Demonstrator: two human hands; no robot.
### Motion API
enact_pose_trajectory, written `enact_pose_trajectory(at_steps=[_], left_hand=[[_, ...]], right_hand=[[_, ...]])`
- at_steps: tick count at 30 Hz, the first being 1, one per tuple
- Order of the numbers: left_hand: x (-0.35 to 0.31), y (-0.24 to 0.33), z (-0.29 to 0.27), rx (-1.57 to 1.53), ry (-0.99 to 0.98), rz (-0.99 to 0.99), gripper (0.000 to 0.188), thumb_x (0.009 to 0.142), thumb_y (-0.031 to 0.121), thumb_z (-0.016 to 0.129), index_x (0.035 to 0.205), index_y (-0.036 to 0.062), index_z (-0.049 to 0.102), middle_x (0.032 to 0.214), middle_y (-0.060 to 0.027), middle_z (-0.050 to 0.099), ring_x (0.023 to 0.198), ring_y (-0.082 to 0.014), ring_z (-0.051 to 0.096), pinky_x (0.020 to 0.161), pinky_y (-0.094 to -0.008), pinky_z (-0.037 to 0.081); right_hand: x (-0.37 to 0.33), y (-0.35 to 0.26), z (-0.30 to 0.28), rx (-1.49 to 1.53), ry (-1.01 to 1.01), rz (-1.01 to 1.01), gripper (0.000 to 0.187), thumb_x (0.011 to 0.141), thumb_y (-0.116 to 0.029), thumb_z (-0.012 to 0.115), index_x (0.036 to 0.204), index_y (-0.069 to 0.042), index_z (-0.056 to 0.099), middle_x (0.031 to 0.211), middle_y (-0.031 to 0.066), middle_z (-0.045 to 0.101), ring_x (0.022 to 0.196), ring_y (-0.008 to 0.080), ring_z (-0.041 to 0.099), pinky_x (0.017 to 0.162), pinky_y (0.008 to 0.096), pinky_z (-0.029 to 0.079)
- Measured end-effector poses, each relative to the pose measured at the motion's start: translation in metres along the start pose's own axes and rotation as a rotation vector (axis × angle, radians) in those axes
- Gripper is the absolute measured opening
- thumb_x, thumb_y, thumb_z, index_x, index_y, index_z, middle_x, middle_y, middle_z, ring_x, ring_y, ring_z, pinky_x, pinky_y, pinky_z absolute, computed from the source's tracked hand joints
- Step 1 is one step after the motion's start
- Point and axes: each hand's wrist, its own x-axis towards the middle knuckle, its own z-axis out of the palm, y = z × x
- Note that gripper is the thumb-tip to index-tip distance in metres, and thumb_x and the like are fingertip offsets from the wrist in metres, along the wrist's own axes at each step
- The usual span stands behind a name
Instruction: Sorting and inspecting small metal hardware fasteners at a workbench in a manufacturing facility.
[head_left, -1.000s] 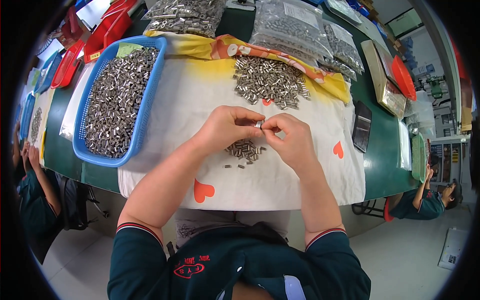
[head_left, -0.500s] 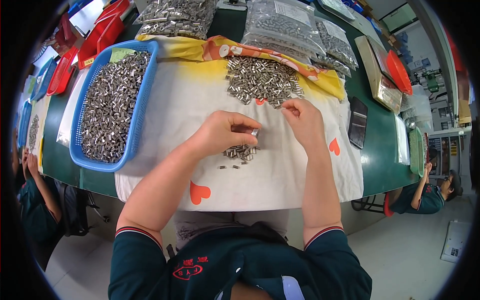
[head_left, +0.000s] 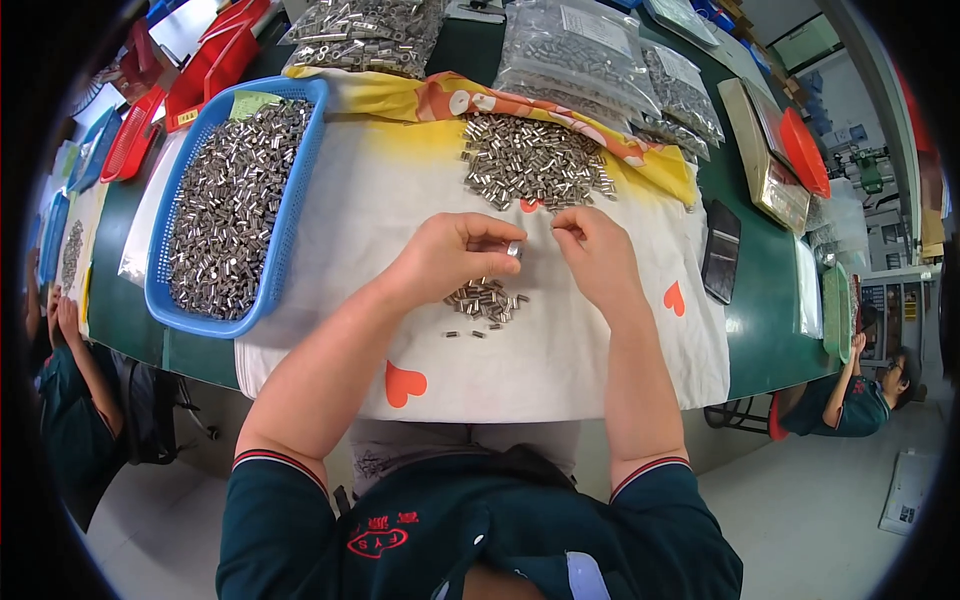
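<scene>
Thumb and fingers of my left hand (head_left: 460, 258) pinch a small silver metal cylinder (head_left: 515, 248), held above the cloth. Across from it, my right hand (head_left: 598, 255) has thumb and forefinger pressed together; whatever sits between the tips is too small to make out. Below the left hand lies a small pile of short metal sleeves (head_left: 485, 300), with a few loose ones nearer me. A larger heap of metal sleeves (head_left: 535, 160) spreads beyond both hands.
White cloth (head_left: 540, 380) with red hearts covers the green table (head_left: 770, 330). At left stands a blue basket (head_left: 160, 290) full of metal sleeves. Bagged parts (head_left: 575, 60) sit at the back; a dark phone-like object (head_left: 720, 250) lies right. Other people work at both sides.
My right hand has drawn back from the large heap, coming nearer me and slightly left toward the left hand. The left hand still pinches the silver cylinder, almost unmoved.
</scene>
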Motion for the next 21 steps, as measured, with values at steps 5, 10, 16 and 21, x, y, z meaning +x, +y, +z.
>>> enact_pose_trajectory(at_steps=[5, 10, 16, 21], left_hand=[[0.0, 0.003, 0.002, -0.106, 0.065, 0.019, 0.03, 0.074, 0.002, 0.065, 0.103, -0.0027, 0.057, 0.083, -0.0022, 0.06, 0.075, -0.0059, 0.055, 0.067, -0.0192, 0.045], [0.0, -0.001, 0.0, -0.105, 0.03, 0.052, 0.03, 0.074, 0.002, 0.065, 0.103, -0.0015, 0.058, 0.085, -0.0032, 0.061, 0.075, -0.0058, 0.055, 0.068, -0.0197, 0.046], [0.001, -0.005, 0.002, 0.042, 0.135, 0.068, 0.029, 0.073, 0.005, 0.067, 0.1, -0.0012, 0.061, 0.084, -0.0037, 0.062, 0.074, -0.0057, 0.055, 0.066, -0.0197, 0.046], [0.001, -0.003, 0.0, 0.031, 0.09, 0.071, 0.029, 0.072, 0.006, 0.068, 0.099, -0.0015, 0.061, 0.082, -0.0041, 0.063, 0.072, -0.0062, 0.056, 0.065, -0.0204, 0.047]], right_hand=[[-0.01, -0.022, -0.007, 0.578, -0.139, -0.085, 0.008, 0.073, 0.0, 0.058, 0.081, -0.002, 0.061, 0.08, 0.0036, 0.06, 0.073, 0.0095, 0.055, 0.067, 0.0228, 0.043], [-0.012, -0.029, -0.007, 0.472, -0.079, -0.067, 0.008, 0.071, -0.002, 0.06, 0.078, -0.001, 0.061, 0.076, 0.0067, 0.06, 0.071, 0.0155, 0.058, 0.062, 0.0261, 0.046], [-0.016, -0.032, 0.007, 0.225, 0.08, -0.239, 0.009, 0.07, -0.003, 0.06, 0.079, -0.002, 0.06, 0.073, 0.008, 0.059, 0.066, 0.0207, 0.057, 0.059, 0.0283, 0.045], [-0.015, -0.028, -0.002, 0.356, 0.01, -0.159, 0.009, 0.071, -0.004, 0.06, 0.08, -0.003, 0.06, 0.073, 0.0076, 0.06, 0.065, 0.0188, 0.057, 0.059, 0.0273, 0.045]])
